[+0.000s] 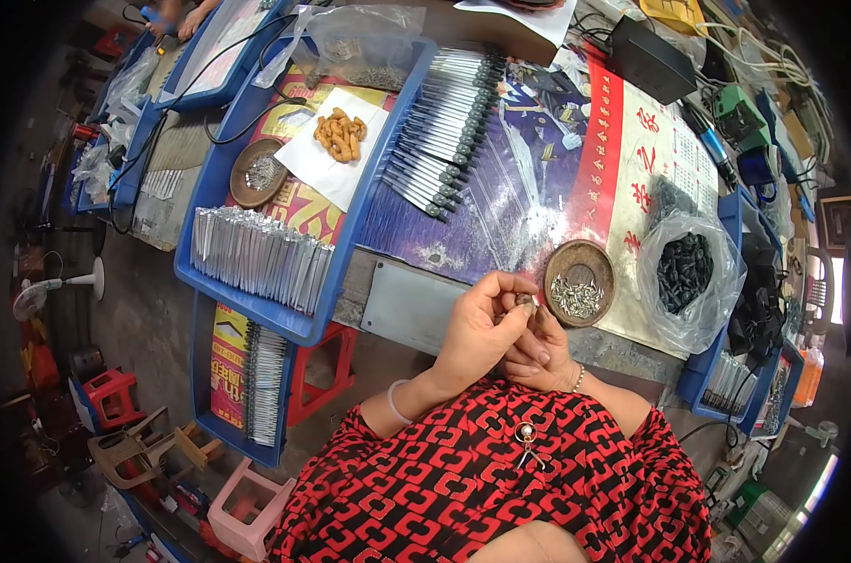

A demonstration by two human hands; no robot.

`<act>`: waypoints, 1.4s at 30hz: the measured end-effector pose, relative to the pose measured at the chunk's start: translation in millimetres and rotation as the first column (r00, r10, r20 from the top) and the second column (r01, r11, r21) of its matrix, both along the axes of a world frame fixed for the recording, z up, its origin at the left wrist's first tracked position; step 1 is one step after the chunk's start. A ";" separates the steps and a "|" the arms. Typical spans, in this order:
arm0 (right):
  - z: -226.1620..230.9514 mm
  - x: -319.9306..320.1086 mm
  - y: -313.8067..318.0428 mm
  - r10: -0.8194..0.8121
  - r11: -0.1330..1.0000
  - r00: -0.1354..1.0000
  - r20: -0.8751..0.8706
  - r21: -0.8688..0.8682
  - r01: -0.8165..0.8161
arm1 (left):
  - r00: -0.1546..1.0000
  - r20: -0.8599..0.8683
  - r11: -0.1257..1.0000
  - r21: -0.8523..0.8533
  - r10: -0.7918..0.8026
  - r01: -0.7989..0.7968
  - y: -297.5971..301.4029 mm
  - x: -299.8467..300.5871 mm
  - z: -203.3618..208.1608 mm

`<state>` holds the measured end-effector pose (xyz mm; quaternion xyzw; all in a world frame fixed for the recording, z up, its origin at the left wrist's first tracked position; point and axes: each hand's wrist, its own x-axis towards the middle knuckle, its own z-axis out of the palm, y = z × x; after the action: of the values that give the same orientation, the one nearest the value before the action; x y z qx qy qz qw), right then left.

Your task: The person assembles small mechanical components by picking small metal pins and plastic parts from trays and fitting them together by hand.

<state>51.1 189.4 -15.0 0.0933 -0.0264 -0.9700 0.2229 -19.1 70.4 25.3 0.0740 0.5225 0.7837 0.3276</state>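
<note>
My left hand (482, 330) and my right hand (544, 355) meet at the front edge of the bench. Both have their fingers pinched together around something tiny. It is mostly hidden between the fingertips, so its kind cannot be made out. Just right of the fingertips stands a round brown bowl (551, 298) of small silver metal pins (577, 295). Farther right, an open clear plastic bag (722, 293) holds many small black parts (685, 270). Beyond my hands to the left lies a row of thin silver rods (444, 131) with dark ends.
A blue tray (305, 330) at left holds flat silver strips (261, 258), another brown bowl (243, 192) and brown twisted snacks (340, 135) on white paper (299, 158). A lower blue tray (200, 403) and a red stool (324, 371) stand below. A black box (653, 60) sits at the back.
</note>
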 end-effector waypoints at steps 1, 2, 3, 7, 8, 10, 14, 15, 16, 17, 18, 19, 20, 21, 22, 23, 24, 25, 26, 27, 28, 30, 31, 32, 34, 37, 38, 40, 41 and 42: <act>-0.4 -0.6 -0.9 0.002 1.000 1.000 0.008 0.008 -0.002 | 1.000 0.001 1.000 0.009 0.003 -0.003 -0.7 -0.1 -1.8; 1.7 0.2 -1.1 0.019 1.000 1.000 0.002 0.004 -0.019 | 1.000 0.001 1.000 0.016 0.010 -0.010 -1.7 0.0 -2.0; 5.6 1.0 -1.0 0.022 0.999 0.999 0.042 0.035 -0.023 | 0.999 -0.012 0.999 0.007 0.040 -0.039 -3.5 0.4 0.3; 7.0 -0.1 6.2 0.020 0.989 0.998 0.053 0.146 -0.027 | 0.991 0.099 0.982 0.175 -0.093 0.075 -11.5 -3.9 6.0; 11.7 -3.0 5.4 0.013 0.979 1.000 0.005 0.203 -0.013 | 0.994 0.037 0.987 0.125 -0.102 0.097 -19.0 -5.8 5.8; 23.9 -7.9 5.0 0.016 0.966 0.999 -0.042 0.258 -0.004 | 0.996 0.017 0.996 0.036 -0.086 0.085 -34.4 -6.3 12.4; 26.0 -20.8 2.1 0.072 0.949 0.995 -0.062 0.310 -0.049 | 0.952 -0.283 0.970 -0.177 0.112 -0.166 -84.4 -11.7 27.8; 25.1 -22.3 0.5 0.078 0.949 0.995 -0.064 0.309 -0.055 | 0.913 -0.378 0.935 -0.242 0.155 -0.259 -99.4 -17.5 30.9; 23.6 -23.3 0.0 0.118 0.934 0.991 -0.058 0.344 -0.091 | 0.867 -0.444 0.889 -0.269 0.228 -0.372 -111.5 -22.6 33.7; 22.5 -23.8 -0.8 0.157 0.916 0.986 -0.050 0.380 -0.127 | 0.848 -0.432 0.863 -0.249 0.306 -0.439 -124.1 -27.7 36.9; 23.7 -24.6 -3.7 0.163 0.917 0.985 -0.053 0.378 -0.131 | 0.792 -0.526 0.792 -0.317 0.311 -0.521 -138.8 -34.0 37.0; 25.1 -25.2 -6.6 0.173 0.908 0.984 -0.043 0.393 -0.143 | 0.696 -0.665 0.715 -0.345 0.270 -0.608 -149.6 -44.6 35.5; 26.5 -25.4 -9.1 0.183 0.899 0.983 -0.032 0.410 -0.154 | 0.684 -0.686 0.656 -0.400 0.250 -0.640 -156.1 -51.5 42.6; 28.6 -25.2 -11.7 0.189 0.899 0.981 -0.036 0.408 -0.158 | 0.677 -0.688 0.618 -0.420 0.261 -0.664 -161.7 -56.8 45.1; 31.0 -24.5 -13.8 0.192 0.896 0.981 -0.004 0.409 -0.173 | 0.676 -0.714 0.589 -0.472 0.181 -0.656 -167.1 -63.0 45.2; 32.2 -23.8 -15.6 0.194 0.892 0.981 0.028 0.411 -0.188 | 0.674 -0.732 0.555 -0.521 0.099 -0.649 -171.8 -69.4 43.0; 31.9 -23.5 -16.7 0.196 0.885 0.981 0.007 0.429 -0.180 | 0.670 -0.735 0.553 -0.518 0.102 -0.652 -175.7 -76.3 36.3; 31.0 -22.7 -17.8 0.200 0.884 0.980 0.003 0.430 -0.182 | 0.640 -0.768 0.561 -0.539 -0.022 -0.628 -179.8 -82.7 26.9; 29.6 -21.9 -19.1 0.194 0.896 0.980 -0.034 0.414 -0.163 | 0.598 -0.788 0.565 -0.563 -0.146 -0.604 -182.5 -87.6 21.0; 29.0 -21.4 -20.0 0.184 0.906 0.980 -0.070 0.400 -0.142 | 0.595 -0.790 0.566 -0.559 -0.143 -0.606 -182.7 -91.5 18.5; 29.9 -21.4 -21.0 0.186 0.904 0.980 -0.073 0.402 -0.141 | 0.585 -0.776 0.524 -0.608 -0.236 -0.596 -182.0 -95.0 16.6; 32.1 -21.1 -22.8 0.170 0.890 0.983 -0.075 0.440 -0.120 | 0.571 -0.754 0.480 -0.652 -0.325 -0.588 -180.8 -99.5 13.4; 31.4 -21.1 -23.2 0.170 0.889 0.983 -0.076 0.442 -0.120 | 0.568 -0.736 0.435 -0.677 -0.369 -0.594 -180.4 -101.1 12.1; 30.3 -21.6 -23.3 0.190 0.880 0.979 -0.072 0.455 -0.137 | 0.566 -0.715 0.388 -0.699 -0.411 -0.601 -180.5 -102.3 11.3; 29.2 -21.9 -24.0 0.200 0.872 0.978 -0.065 0.467 -0.148 | 0.563 -0.693 0.357 -0.718 -0.451 -0.597 -178.4 -104.6 8.7; 32.2 -25.6 -27.1 0.239 0.846 0.968 -0.079 0.506 -0.168 | 0.546 -0.672 0.317 -0.729 -0.500 -0.607 -177.9 -107.5 8.6; 34.1 -25.4 -27.6 0.235 0.855 0.969 -0.072 0.490 -0.171 | 0.531 -0.676 0.317 -0.722 -0.510 -0.615 -175.8 -108.6 9.5; 35.6 -25.8 -29.0 0.222 0.868 0.972 -0.074 0.469 -0.162 | 0.531 -0.666 0.312 -0.730 -0.524 -0.608 -174.9 -107.1 11.8; 37.0 -25.7 -29.1 0.239 0.868 0.968 -0.079 0.465 -0.177 | 0.537 -0.656 0.303 -0.738 -0.530 -0.602 -174.6 -105.7 13.9; 37.5 -25.3 -28.8 0.253 0.867 0.964 -0.082 0.462 -0.188 | 0.524 -0.659 0.311 -0.734 -0.540 -0.603 -173.0 -105.4 15.1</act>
<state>25.8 160.6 22.4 0.0764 0.2254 -0.9218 0.3060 -124.5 -102.6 40.4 0.2249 0.9589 0.1723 -0.0186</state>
